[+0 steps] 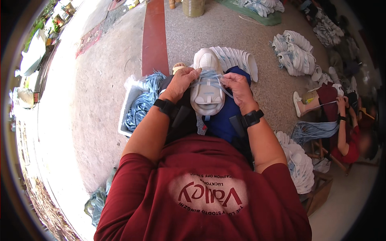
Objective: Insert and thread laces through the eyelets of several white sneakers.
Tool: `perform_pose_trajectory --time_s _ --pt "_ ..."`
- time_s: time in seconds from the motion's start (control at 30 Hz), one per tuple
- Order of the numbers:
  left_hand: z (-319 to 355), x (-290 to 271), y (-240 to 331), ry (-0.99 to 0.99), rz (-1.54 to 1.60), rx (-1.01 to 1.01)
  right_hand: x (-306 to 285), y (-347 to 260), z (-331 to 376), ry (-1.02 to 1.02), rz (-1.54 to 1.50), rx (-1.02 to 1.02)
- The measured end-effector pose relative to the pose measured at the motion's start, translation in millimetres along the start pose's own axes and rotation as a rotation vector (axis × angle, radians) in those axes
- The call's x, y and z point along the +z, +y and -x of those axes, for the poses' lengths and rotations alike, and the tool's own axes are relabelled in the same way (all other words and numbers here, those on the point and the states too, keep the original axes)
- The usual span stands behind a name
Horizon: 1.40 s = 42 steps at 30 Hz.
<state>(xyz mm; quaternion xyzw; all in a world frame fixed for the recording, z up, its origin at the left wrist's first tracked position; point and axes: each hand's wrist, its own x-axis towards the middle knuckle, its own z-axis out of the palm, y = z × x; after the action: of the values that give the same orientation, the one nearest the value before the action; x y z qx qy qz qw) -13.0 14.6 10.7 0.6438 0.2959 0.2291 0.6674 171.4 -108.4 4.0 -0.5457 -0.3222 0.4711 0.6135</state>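
A white shoe (pixel 207 94) rests on my lap, its toe pointing away from me and its opening towards me. Light blue shoelace (pixel 208 74) crosses the upper, with loose strands trailing on the right side. My left hand (pixel 181 83) is at the left of the lacing, thumb and finger pinched on a strand. On the other side my right hand (pixel 238 87) is closed on the lace, drawn slightly out from the shoe. Both wrists carry dark bands.
A white basket (pixel 123 116) of blue laces stands by my left leg. White shoe uppers (pixel 237 60) lie just beyond my knees, with more piles (pixel 293 52) on the floor at right. A person in red (pixel 350 140) sits at right, handling laces. A bucket (pixel 194 7) stands far ahead.
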Motion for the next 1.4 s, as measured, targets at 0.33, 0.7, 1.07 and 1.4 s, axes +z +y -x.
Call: perform_pose_trajectory --time_s 0.33,0.7,1.07,1.4 --pt "-1.6 1.1 2.2 -0.027 0.082 -0.157 6.6 8.1 -10.3 0.185 -0.170 0.083" --pt "11.0 -2.2 1.9 0.104 -0.575 0.131 8.6 -12.0 10.6 0.065 0.654 -0.208" --pt "65.7 -57.7 -1.1 0.536 0.341 0.190 -56.0 -18.7 39.4 0.451 -0.352 0.052" --pt "81.7 -59.6 4.3 0.005 -0.509 -0.067 -18.5 -37.4 28.6 0.168 0.924 -0.456"
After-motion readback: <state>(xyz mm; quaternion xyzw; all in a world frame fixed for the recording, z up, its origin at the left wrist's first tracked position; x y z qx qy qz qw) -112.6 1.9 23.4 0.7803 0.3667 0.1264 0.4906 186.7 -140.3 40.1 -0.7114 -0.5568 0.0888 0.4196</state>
